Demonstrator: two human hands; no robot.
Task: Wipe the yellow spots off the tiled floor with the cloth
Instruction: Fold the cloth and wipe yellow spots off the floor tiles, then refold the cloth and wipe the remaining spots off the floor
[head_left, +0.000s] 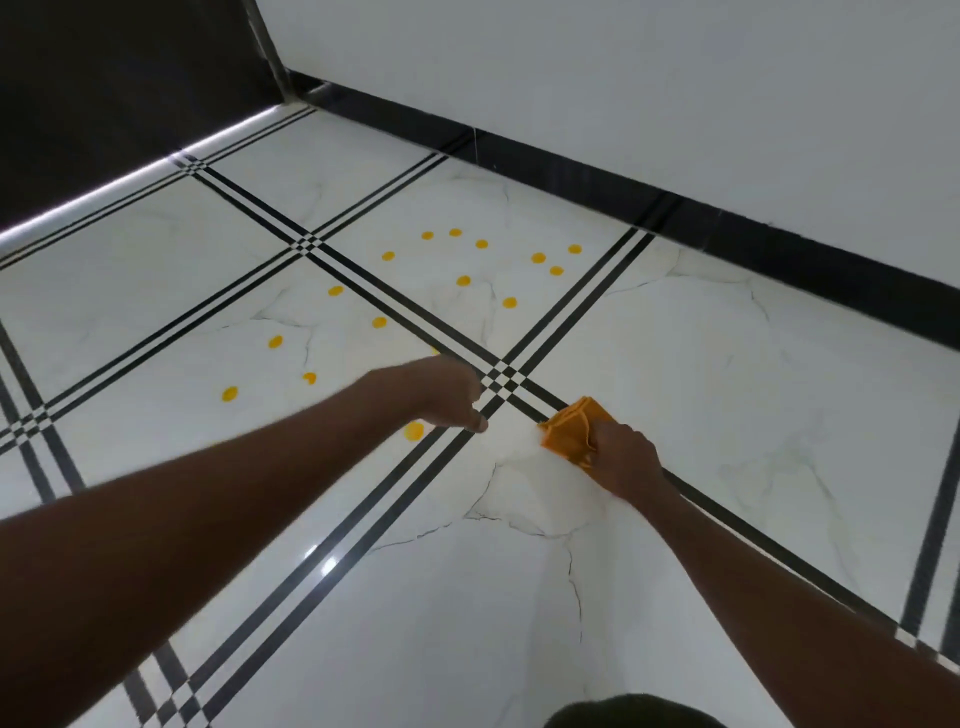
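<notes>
Several round yellow spots dot the white marble-look tiled floor, spread over two tiles ahead of me. One larger spot lies just under my left hand. My right hand is shut on a folded orange cloth, pressed to the floor beside the crossing of black stripe lines. My left hand hovers over the floor with its fingers curled in, nothing in it, just left of that crossing.
A white wall with a black skirting runs along the far right. A dark panel with a bright metal edge strip stands at the far left. My dark-clad knee shows at the bottom.
</notes>
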